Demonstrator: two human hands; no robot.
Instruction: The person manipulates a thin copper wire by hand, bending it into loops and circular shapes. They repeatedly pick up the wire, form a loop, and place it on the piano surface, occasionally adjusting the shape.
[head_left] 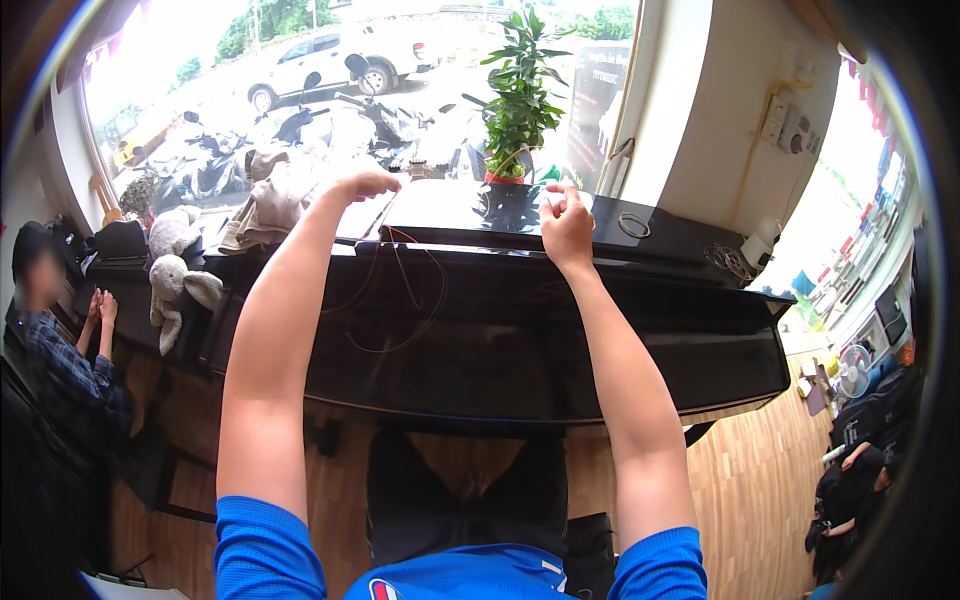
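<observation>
Both my arms reach forward over a glossy black upright piano. My left hand is above the left part of its top, palm turned down, fingers together and pointing right. My right hand is farther right over the top, its fingers curled into a pinch near the thumb. Whatever either hand grips is too small or too washed out by glare to name. A thin copper-coloured wire hangs in a loose loop down the piano's front, between my arms. Its upper end gets lost near the bright top.
A coiled wire ring and tangled cable lie on the piano's right end. A potted plant stands behind. To the left are crumpled beige cloth, a grey plush toy and a seated person. A fan stands far right.
</observation>
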